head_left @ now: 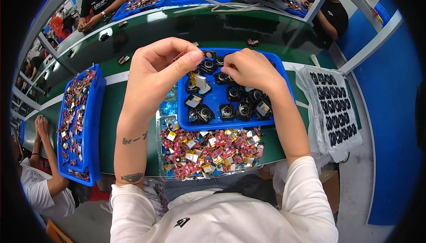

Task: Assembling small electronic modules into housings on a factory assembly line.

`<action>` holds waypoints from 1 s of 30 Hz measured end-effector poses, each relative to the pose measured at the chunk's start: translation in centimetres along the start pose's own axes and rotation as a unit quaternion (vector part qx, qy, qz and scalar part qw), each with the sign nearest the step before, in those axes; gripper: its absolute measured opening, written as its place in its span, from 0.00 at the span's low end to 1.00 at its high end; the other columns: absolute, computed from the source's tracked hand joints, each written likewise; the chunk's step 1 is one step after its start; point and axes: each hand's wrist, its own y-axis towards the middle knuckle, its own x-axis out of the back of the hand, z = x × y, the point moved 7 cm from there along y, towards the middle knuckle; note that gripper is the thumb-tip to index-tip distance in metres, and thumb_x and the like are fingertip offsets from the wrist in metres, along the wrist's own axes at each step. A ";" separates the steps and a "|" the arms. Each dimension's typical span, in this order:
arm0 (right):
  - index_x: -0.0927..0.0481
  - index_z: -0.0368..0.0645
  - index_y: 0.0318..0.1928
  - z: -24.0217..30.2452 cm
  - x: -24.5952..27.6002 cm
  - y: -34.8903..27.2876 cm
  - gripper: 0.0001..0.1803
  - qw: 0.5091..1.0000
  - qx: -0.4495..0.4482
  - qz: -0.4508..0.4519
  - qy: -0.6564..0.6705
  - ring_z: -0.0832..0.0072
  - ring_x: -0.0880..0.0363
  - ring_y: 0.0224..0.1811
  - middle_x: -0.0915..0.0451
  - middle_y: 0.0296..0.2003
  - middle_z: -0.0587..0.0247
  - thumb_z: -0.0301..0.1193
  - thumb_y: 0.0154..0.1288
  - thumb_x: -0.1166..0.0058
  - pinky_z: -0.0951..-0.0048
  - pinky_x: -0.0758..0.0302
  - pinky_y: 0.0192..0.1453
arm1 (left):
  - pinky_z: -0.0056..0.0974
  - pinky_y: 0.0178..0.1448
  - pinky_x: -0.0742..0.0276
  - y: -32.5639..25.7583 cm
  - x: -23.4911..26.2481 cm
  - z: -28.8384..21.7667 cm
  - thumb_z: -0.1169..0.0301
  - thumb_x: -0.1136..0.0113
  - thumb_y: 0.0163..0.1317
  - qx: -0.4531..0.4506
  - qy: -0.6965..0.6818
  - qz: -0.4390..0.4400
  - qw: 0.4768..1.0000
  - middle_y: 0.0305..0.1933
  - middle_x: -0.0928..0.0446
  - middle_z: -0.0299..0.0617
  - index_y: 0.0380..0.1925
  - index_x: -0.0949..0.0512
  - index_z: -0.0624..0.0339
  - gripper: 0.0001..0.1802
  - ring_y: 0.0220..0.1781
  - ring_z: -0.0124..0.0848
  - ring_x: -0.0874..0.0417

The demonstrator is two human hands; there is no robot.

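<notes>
My left hand is raised over the left edge of a blue tray, thumb and forefinger pinched on a small red circuit board. My right hand is over the tray's far side, its fingers curled; whatever they may hold is hidden. Several black watch cases with round backs lie loose in the tray, and some have silver battery pieces on them. Nearer my body, a clear plastic tray holds a heap of red circuit boards with silver and yellow parts.
Left of me stands a long blue tray of similar boards. On the right, a white tray carries rows of black watch cases. Scattered parts lie on the green bench. Co-workers sit opposite and at the left; a metal post rises at right.
</notes>
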 end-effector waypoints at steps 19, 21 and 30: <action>0.21 0.36 0.45 0.6 2.3 0.8 0.18 0.858 0.008 -0.074 0.508 0.86 0.25 0.33 0.21 0.32 0.67 0.20 0.50 0.46 0.84 0.29 0.34 | 0.25 0.38 0.29 0.1 -0.1 0.0 0.74 0.37 0.56 -0.040 0.051 -0.040 0.997 0.36 0.23 0.38 0.27 0.20 0.66 0.05 0.36 0.19 0.24; 0.20 0.37 0.42 0.6 3.0 0.1 0.13 0.834 -0.031 -0.114 0.539 0.87 0.25 0.32 0.20 0.31 0.67 0.22 0.55 0.44 0.84 0.30 0.31 | 0.25 0.39 0.27 0.2 0.1 0.3 0.74 0.37 0.55 -0.040 0.082 -0.064 0.994 0.39 0.21 0.41 0.26 0.19 0.65 0.05 0.38 0.21 0.22; 0.23 0.36 0.46 3.6 3.8 -1.1 0.14 0.749 0.016 -0.156 0.643 0.79 0.20 0.35 0.24 0.37 0.62 0.21 0.58 0.43 0.81 0.20 0.38 | 0.40 0.58 0.34 0.0 0.3 0.8 0.71 0.36 0.50 -0.041 0.178 -0.121 0.976 0.46 0.20 0.44 0.24 0.17 0.62 0.06 0.52 0.36 0.24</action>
